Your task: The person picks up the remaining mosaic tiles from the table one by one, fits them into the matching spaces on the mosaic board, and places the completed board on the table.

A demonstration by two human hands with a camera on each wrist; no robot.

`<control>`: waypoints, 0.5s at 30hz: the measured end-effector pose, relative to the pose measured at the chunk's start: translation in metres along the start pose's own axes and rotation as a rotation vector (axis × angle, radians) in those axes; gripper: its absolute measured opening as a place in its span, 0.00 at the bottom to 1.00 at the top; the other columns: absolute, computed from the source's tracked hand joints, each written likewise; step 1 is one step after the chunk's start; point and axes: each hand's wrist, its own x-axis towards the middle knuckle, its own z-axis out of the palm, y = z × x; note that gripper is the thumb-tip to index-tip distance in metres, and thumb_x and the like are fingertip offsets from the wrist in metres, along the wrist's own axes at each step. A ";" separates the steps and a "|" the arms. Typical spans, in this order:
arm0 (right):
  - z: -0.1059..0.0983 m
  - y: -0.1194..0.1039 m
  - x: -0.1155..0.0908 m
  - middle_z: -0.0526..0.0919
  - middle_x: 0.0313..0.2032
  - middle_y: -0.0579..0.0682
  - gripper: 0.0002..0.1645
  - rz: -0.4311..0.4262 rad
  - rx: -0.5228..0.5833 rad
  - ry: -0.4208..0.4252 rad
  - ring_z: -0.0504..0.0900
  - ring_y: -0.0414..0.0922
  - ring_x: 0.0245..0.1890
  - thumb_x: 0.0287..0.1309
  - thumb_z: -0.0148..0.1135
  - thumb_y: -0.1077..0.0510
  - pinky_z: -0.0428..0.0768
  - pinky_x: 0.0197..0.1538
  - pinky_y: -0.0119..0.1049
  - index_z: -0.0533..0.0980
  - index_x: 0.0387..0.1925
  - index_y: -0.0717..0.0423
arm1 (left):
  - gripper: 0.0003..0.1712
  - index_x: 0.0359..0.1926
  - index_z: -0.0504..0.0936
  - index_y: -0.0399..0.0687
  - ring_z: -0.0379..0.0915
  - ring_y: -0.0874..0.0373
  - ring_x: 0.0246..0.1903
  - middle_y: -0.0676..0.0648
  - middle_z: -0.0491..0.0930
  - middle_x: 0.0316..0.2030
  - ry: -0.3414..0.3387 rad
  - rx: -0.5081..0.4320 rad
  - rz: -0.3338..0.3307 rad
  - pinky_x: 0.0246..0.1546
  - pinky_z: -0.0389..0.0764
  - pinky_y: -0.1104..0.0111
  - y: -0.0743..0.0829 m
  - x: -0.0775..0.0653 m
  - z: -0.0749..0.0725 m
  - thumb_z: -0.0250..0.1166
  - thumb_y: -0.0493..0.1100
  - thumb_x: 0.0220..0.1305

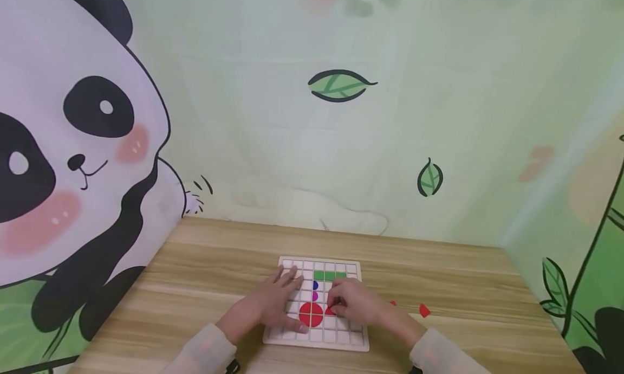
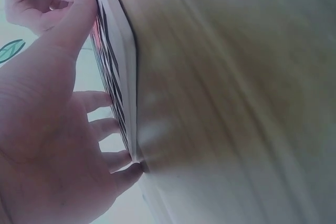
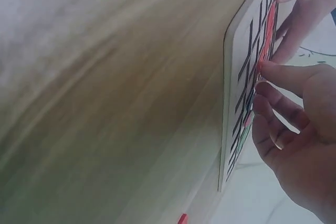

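A white grid board (image 1: 341,337) lies flat on the wooden table. My left hand (image 1: 268,302) rests over its left side with fingers spread and nearly straight; the thumb reaches the lower edge of a red circle (image 1: 307,310) made of quarter pieces. Just right of that circle, my right hand (image 1: 358,302) pinches a small red piece (image 1: 329,311) between thumb and fingertips, right at the board's surface. Above the circle sit a blue piece (image 1: 315,285) and a magenta piece (image 1: 314,296). A row of green squares (image 1: 324,275) runs near the top, partly behind the right hand.
Right of the board, a loose red piece (image 1: 424,310) lies on the wooden table (image 1: 234,244), with another red piece (image 1: 392,303) partly hidden by the right forearm. Behind the table hangs a pale green backdrop (image 1: 253,119) printed with a panda and leaves.
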 end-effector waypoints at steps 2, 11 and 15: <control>-0.004 -0.001 -0.004 0.80 0.36 0.38 0.04 0.001 0.018 0.004 0.76 0.37 0.37 0.66 0.74 0.62 0.81 0.41 0.28 0.86 0.36 0.49 | 0.70 0.84 0.58 0.50 0.39 0.33 0.82 0.40 0.48 0.84 -0.002 -0.014 -0.001 0.78 0.55 0.42 0.001 -0.001 0.000 0.70 0.82 0.51; -0.051 0.012 -0.046 0.82 0.34 0.42 0.05 0.079 0.182 0.041 0.79 0.41 0.35 0.70 0.69 0.60 0.82 0.36 0.32 0.84 0.44 0.57 | 0.70 0.84 0.58 0.48 0.39 0.32 0.82 0.39 0.48 0.84 0.000 -0.013 0.013 0.78 0.55 0.41 0.000 -0.003 0.004 0.71 0.81 0.51; -0.066 0.033 -0.070 0.84 0.34 0.45 0.05 0.112 0.161 0.069 0.79 0.40 0.34 0.69 0.69 0.63 0.82 0.35 0.32 0.84 0.43 0.61 | 0.70 0.84 0.58 0.48 0.39 0.32 0.82 0.39 0.48 0.84 0.005 -0.015 0.018 0.78 0.55 0.41 0.000 -0.001 0.001 0.72 0.81 0.51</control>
